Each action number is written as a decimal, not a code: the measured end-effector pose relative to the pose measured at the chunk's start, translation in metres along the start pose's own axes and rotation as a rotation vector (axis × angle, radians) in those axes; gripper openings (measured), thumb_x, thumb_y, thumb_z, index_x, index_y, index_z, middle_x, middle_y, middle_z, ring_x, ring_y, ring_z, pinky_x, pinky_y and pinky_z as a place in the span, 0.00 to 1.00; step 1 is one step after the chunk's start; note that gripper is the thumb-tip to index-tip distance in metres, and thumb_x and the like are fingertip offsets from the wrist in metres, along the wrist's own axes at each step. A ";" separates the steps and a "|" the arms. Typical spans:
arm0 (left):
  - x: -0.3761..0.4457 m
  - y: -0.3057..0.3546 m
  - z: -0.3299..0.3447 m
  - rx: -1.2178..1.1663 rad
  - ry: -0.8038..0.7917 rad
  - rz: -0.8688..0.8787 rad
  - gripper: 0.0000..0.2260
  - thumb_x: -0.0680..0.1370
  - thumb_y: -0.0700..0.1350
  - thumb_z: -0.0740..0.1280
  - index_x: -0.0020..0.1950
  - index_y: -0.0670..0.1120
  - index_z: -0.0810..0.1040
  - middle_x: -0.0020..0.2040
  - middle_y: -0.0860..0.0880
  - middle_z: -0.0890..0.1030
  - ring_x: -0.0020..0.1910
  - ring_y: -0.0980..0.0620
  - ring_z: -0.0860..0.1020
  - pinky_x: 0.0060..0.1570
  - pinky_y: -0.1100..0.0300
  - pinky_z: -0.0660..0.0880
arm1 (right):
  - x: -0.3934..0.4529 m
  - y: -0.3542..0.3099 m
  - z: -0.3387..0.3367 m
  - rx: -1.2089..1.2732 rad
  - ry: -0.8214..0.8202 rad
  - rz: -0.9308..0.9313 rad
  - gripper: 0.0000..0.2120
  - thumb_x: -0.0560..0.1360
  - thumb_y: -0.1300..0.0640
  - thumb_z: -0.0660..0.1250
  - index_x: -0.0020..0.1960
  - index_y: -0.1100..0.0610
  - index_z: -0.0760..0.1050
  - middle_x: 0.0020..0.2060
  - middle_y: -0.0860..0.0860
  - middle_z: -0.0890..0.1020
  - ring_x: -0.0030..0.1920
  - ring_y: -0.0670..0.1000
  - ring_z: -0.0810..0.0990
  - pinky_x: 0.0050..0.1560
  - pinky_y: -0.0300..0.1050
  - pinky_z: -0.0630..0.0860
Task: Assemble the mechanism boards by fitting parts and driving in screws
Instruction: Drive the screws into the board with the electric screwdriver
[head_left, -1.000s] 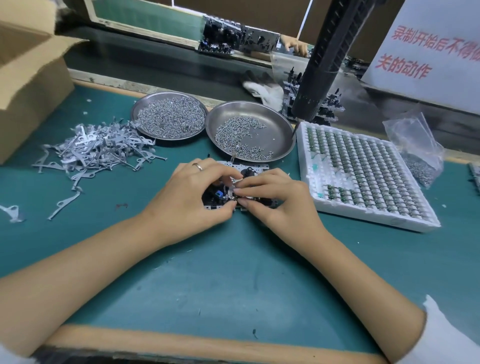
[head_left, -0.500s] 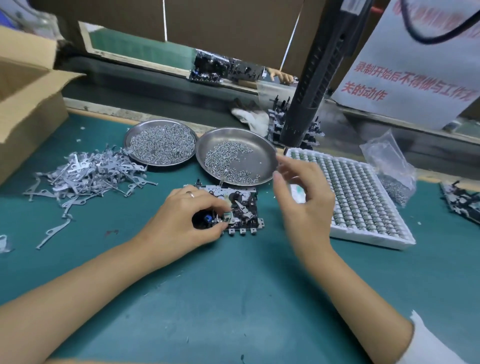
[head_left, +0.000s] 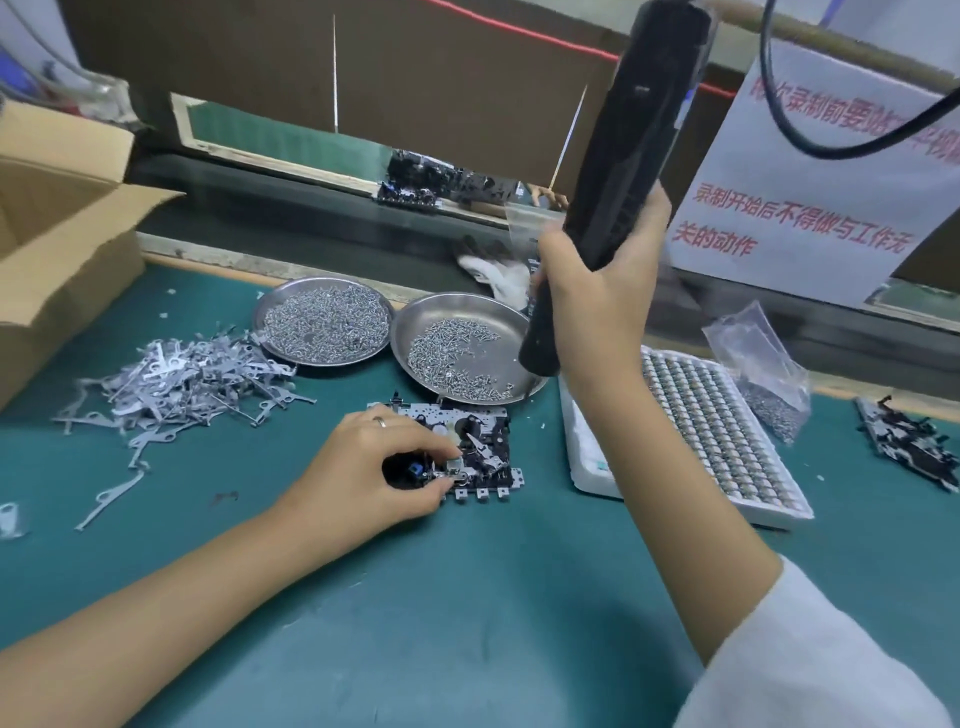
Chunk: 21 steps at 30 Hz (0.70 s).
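Note:
A black and white mechanism board (head_left: 485, 441) lies on the green mat in the middle. My left hand (head_left: 374, 470) rests on its left half, fingertips pinching a small metal part against it. My right hand (head_left: 597, 291) grips the black hanging electric screwdriver (head_left: 628, 156), whose tip points down over the right steel dish (head_left: 462, 312) of screws. The left steel dish (head_left: 324, 319) is full of screws.
A heap of grey metal levers (head_left: 176, 379) lies left. A white tray (head_left: 727, 431) of small round parts sits right, with a plastic bag (head_left: 763, 364) and another mechanism board (head_left: 909, 447) beyond it. A cardboard box (head_left: 57, 234) stands far left. A cable hangs upper right.
My right hand left the board, rose to the right and took hold of the hanging screwdriver. My left hand stayed on the board.

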<state>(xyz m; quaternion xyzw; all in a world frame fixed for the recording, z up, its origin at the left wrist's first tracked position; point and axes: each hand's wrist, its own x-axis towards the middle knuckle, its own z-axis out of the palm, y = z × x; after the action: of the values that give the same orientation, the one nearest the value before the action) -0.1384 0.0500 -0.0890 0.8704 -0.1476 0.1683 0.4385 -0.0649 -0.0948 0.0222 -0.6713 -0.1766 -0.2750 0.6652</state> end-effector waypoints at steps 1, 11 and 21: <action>0.000 0.001 0.000 -0.002 0.002 0.004 0.10 0.66 0.39 0.78 0.45 0.49 0.85 0.39 0.65 0.79 0.45 0.61 0.75 0.54 0.56 0.71 | -0.007 -0.001 0.003 0.078 -0.023 0.022 0.19 0.72 0.66 0.65 0.61 0.58 0.65 0.36 0.53 0.72 0.30 0.51 0.73 0.31 0.42 0.74; -0.001 0.001 0.001 0.020 0.046 0.031 0.11 0.63 0.35 0.79 0.43 0.44 0.85 0.36 0.60 0.78 0.41 0.56 0.75 0.47 0.71 0.69 | -0.053 0.008 0.023 0.338 -0.082 0.119 0.11 0.70 0.68 0.64 0.42 0.55 0.64 0.24 0.50 0.71 0.24 0.55 0.69 0.29 0.44 0.68; -0.001 0.001 0.001 0.017 0.034 0.002 0.11 0.64 0.37 0.78 0.45 0.44 0.85 0.38 0.65 0.77 0.42 0.57 0.74 0.48 0.68 0.70 | -0.056 0.013 0.025 0.355 -0.085 0.112 0.12 0.71 0.69 0.63 0.42 0.55 0.63 0.23 0.48 0.71 0.22 0.53 0.69 0.28 0.41 0.68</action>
<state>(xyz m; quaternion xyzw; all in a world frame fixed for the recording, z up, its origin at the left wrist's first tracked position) -0.1392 0.0490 -0.0888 0.8709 -0.1395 0.1847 0.4335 -0.0979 -0.0634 -0.0207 -0.5633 -0.2129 -0.1736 0.7792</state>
